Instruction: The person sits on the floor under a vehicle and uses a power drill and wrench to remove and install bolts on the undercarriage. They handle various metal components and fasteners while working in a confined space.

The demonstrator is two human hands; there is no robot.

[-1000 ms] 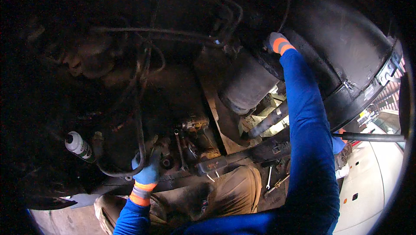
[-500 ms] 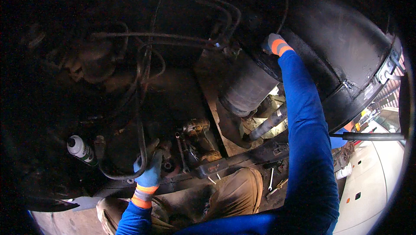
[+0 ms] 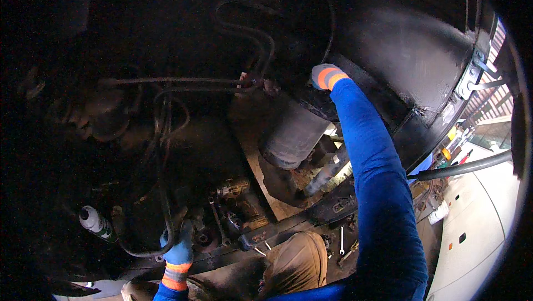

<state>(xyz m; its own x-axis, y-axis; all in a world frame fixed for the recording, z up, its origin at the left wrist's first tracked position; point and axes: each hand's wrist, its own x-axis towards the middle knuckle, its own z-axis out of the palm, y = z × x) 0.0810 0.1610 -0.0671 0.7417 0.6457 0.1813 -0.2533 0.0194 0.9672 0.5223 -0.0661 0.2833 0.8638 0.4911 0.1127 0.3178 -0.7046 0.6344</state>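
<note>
My right hand (image 3: 326, 76), in a grey and blue glove with an orange cuff, is closed at the upper rim of a black air spring (image 3: 294, 137). Its fingertips are hidden, so what they grip does not show. A thin dark line (image 3: 331, 34) runs up from beside that hand. At lower left, my left hand (image 3: 179, 247), gloved alike, lies low by the frame rail, beside the loop of a black hose (image 3: 165, 201). Shadow and the hose hide its fingers. Just right of it are a combination wrench (image 3: 218, 220) and a dirty yellow cordless impact driver (image 3: 236, 189).
A white bottle (image 3: 95, 222) lies left of the hose. Overhead on the right curves a large black tank-like surface (image 3: 413, 51). Another wrench (image 3: 342, 241) is on the ground by my knee (image 3: 300, 262). A white vehicle panel (image 3: 477, 217) stands at the right.
The view has shifted, so most things sit lower and further left. Both hands keep their places, the right at the air spring's rim, the left by the hose.
</note>
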